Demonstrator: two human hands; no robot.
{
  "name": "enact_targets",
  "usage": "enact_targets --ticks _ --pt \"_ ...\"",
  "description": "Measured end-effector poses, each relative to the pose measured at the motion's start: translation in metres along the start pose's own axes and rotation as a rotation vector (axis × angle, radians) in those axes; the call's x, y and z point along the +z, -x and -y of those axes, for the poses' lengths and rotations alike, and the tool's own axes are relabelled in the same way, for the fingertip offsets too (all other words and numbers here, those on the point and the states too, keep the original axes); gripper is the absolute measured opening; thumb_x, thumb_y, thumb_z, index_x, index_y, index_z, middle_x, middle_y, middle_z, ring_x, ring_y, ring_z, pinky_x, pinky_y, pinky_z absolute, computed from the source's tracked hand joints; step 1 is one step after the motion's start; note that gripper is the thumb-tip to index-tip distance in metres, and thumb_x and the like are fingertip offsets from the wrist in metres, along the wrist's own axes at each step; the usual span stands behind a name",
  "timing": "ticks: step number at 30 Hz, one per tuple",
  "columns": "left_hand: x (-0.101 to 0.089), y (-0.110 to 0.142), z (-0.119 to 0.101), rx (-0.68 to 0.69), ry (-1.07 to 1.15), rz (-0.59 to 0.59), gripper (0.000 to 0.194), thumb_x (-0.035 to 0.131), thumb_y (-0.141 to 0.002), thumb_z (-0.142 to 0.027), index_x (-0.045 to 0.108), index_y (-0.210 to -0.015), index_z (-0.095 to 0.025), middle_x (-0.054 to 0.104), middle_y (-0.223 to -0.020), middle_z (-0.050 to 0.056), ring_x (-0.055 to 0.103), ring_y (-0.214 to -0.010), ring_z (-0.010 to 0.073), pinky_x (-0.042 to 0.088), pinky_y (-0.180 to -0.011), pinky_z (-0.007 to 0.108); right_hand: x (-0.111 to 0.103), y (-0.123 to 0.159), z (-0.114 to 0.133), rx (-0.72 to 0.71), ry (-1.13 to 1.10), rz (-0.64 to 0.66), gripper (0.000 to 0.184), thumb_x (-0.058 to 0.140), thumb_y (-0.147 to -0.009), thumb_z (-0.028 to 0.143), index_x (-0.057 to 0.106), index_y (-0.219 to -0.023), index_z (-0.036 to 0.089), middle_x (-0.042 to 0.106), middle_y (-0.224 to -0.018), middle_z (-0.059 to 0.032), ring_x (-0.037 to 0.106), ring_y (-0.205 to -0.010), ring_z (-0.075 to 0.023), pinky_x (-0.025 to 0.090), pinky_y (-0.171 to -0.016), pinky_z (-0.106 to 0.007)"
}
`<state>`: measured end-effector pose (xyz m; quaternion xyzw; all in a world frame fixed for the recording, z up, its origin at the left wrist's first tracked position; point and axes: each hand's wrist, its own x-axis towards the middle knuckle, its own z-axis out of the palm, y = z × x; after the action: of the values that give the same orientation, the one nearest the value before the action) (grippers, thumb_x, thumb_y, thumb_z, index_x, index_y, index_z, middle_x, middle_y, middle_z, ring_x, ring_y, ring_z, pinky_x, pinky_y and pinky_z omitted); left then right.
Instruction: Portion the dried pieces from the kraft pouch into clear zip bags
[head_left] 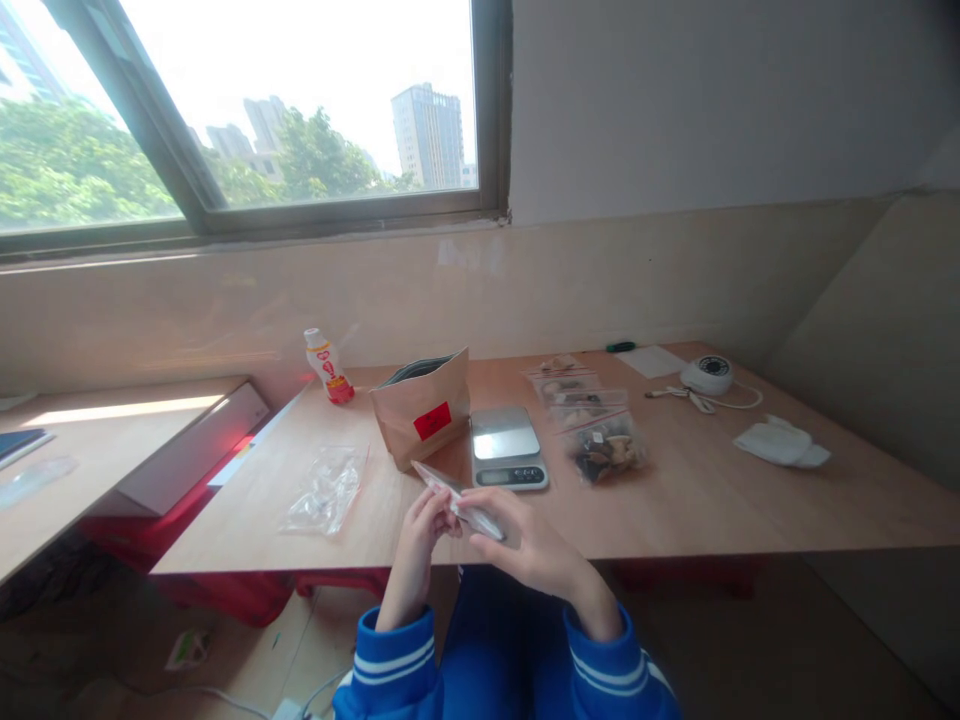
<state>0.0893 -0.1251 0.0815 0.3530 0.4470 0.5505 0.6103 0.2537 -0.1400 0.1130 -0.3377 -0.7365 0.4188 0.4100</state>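
Between both hands I hold a small clear zip bag (480, 519), tilted at the table's front edge; what is in it is hard to make out. My left hand (429, 520) pinches its left side, while my right hand (529, 540) grips it from the right, thumb below. Just beyond stands an open brown paper pouch (420, 415) with a red label. Beside the pouch is a kitchen scale (508, 445) with a bare metal plate. Right of the scale lie several zip bags, the nearest bag (606, 450) holding dark and tan dried pieces.
Crumpled clear plastic bags (326, 490) lie on the left of the table (690, 510). A drink bottle (328, 365) stands at the back. To the right are a white dome camera (706, 375) with its cable, white paper (652, 361), a green-handled tool (620, 347) and a folded white cloth-like item (782, 442).
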Motion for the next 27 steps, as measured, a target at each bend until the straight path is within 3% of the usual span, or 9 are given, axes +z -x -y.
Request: enact_targets --ticks 5,11,21,23,27 --pt "0.008 0.001 -0.004 0.155 -0.142 -0.057 0.026 0.068 -0.069 -0.039 0.056 -0.068 -0.016 0.052 -0.06 -0.004 0.049 -0.06 0.0104 0.041 -0.06 0.022 0.01 -0.004 -0.003 0.079 0.05 -0.114 0.022 0.057 -0.085 0.035 0.062 -0.103 0.023 0.065 -0.101 -0.0039 0.059 -0.099 -0.0193 0.046 -0.09 -0.032" --pt "0.026 0.008 -0.008 0.194 -0.214 -0.056 0.028 0.067 -0.069 -0.043 0.059 -0.071 -0.016 0.058 -0.066 0.0 0.054 -0.066 0.0142 0.043 -0.06 0.023 0.024 -0.012 -0.015 0.104 0.073 -0.266 0.01 0.056 -0.085 0.029 0.058 -0.088 0.02 0.065 -0.086 -0.0017 0.061 -0.082 -0.0157 0.048 -0.078 -0.028" --pt "0.02 0.007 0.0 0.244 -0.304 0.026 0.031 0.062 -0.074 -0.046 0.059 -0.067 -0.016 0.053 -0.059 -0.001 0.047 -0.059 0.0127 0.04 -0.06 0.024 0.013 -0.01 -0.014 0.112 0.097 -0.294 0.017 0.053 -0.084 0.025 0.066 -0.073 0.02 0.07 -0.072 -0.0005 0.065 -0.071 -0.0162 0.049 -0.069 -0.025" --pt "0.021 0.008 0.0 0.239 -0.355 0.072 0.03 0.061 -0.076 -0.045 0.06 -0.069 -0.016 0.054 -0.061 0.0 0.048 -0.06 0.0134 0.04 -0.061 0.025 0.01 -0.009 -0.02 0.134 0.123 -0.386 0.016 0.053 -0.083 0.026 0.064 -0.073 0.02 0.069 -0.071 -0.0008 0.065 -0.068 -0.0166 0.05 -0.066 -0.025" --pt "0.021 0.012 -0.003 0.201 -0.46 0.22 0.03 0.059 -0.078 -0.044 0.056 -0.064 -0.017 0.054 -0.059 0.0 0.05 -0.061 0.014 0.038 -0.062 0.025 -0.005 -0.005 -0.038 0.175 0.13 -0.791 0.015 0.054 -0.082 0.032 0.056 -0.073 0.02 0.065 -0.068 -0.0016 0.063 -0.062 -0.0171 0.05 -0.062 -0.028"
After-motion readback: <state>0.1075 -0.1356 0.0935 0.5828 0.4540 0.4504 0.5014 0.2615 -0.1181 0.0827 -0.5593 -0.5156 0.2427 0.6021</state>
